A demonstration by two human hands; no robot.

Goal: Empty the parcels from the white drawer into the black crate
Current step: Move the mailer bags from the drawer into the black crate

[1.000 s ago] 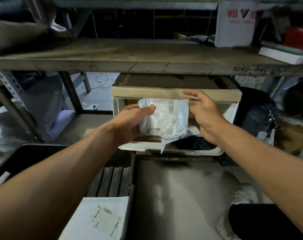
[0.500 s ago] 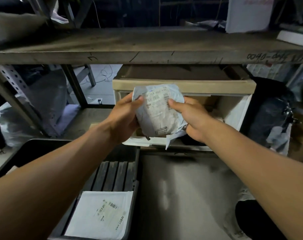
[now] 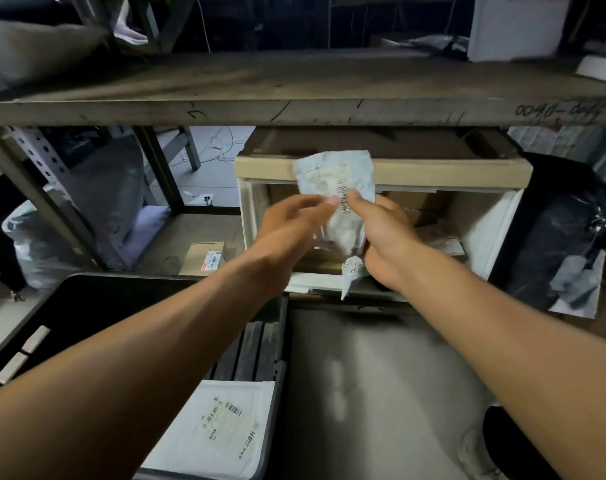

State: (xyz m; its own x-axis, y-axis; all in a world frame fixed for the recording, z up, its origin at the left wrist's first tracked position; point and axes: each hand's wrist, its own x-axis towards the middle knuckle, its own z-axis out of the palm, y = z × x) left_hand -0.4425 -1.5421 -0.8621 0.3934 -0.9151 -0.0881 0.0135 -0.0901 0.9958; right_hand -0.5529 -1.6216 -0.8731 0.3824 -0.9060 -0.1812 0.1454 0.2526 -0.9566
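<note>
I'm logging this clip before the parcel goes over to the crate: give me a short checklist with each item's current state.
1. Parcel held: ok, the right hand grips it and the left hand pinches its edge.
2. Parcel lifted out of the white drawer: ok, it is held up in front of the opening.
3. Black crate has room: ok, only one white envelope shows in it.
4. Path down and left to the crate free: ok, nothing shows in between.
5. Drawer emptied: not ok, more items lie inside.
6. Parcel intact: cannot tell, it is crumpled and blurred.
</note>
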